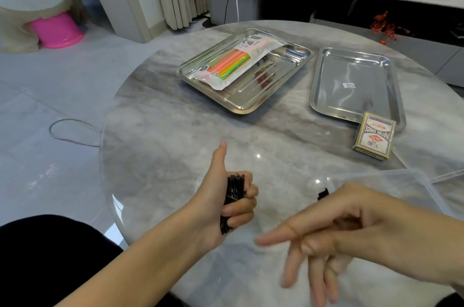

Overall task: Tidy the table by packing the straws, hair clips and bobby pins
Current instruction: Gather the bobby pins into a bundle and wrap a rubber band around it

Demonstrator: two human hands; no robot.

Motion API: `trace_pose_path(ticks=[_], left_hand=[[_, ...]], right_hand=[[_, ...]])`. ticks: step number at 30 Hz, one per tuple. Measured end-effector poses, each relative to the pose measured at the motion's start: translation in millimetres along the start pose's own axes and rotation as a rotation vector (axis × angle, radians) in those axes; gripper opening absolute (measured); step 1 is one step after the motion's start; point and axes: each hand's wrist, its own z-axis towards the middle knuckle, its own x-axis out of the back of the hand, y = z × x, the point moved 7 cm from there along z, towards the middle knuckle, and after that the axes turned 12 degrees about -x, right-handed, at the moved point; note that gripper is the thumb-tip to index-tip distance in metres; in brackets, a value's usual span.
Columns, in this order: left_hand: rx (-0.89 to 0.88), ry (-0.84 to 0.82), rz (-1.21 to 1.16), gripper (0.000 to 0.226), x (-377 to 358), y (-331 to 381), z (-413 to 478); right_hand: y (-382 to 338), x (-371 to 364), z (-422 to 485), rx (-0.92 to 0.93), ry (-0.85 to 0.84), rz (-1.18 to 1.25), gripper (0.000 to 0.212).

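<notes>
My left hand (pixel 226 203) is closed around a thick bundle of black bobby pins (pixel 233 190), held upright with the thumb pointing up, near the table's front edge. My right hand (pixel 334 239) hovers to its right, fingers spread and blurred, with a thin rubber band (pixel 292 229) stretched over the fingers. A small black item (pixel 323 193) shows just behind that hand; what it is cannot be told. A packet of coloured straws (pixel 233 63) lies in the left steel tray (pixel 241 103), over some clear-wrapped items.
A second steel tray (pixel 324 96) lies at the right. A box of playing cards (pixel 375 136) rests at its near corner. A clear plastic lid or box (pixel 414 181) lies at the right front. The round marble table (pixel 175 136) drops off at left.
</notes>
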Motion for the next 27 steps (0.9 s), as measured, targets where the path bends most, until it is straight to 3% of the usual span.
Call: trace_pose_path(ticks=[5, 7, 10, 12, 17, 22, 25, 27], left_hand=[[-0.069, -0.05, -0.046, 0.063, -9, 12, 1], [-0.134, -0.038, -0.112, 0.066, -10, 17, 2], [-0.259, -0.004, -0.148, 0.069, -9, 23, 2], [-0.366, 0.031, -0.063, 0.07, -9, 27, -2], [-0.601, 0.083, 0.043, 0.071, -11, 39, -16], [-0.68, -0.048, 0.06, 0.073, -24, 38, -25], [-0.675, -0.08, 0.132, 0.086, -27, 29, -26], [-0.715, -0.099, 0.114, 0.081, -30, 33, -30]], right_hand=[[-18, -21, 5, 0.366, -0.384, 0.556, 0.065], [-17, -15, 16, 0.484, -0.228, 0.7, 0.064], [0, 2, 33, 0.469, 0.085, 0.972, 0.098], [12, 12, 31, 0.498, 0.362, 0.94, 0.114], [23, 11, 34, 0.458, 0.65, 0.749, 0.117], [12, 4, 29, 0.415, 0.844, 0.3, 0.086], [7, 7, 18, 0.432, 0.996, 0.158, 0.064], [3, 4, 14, 0.444, 1.049, 0.105, 0.057]])
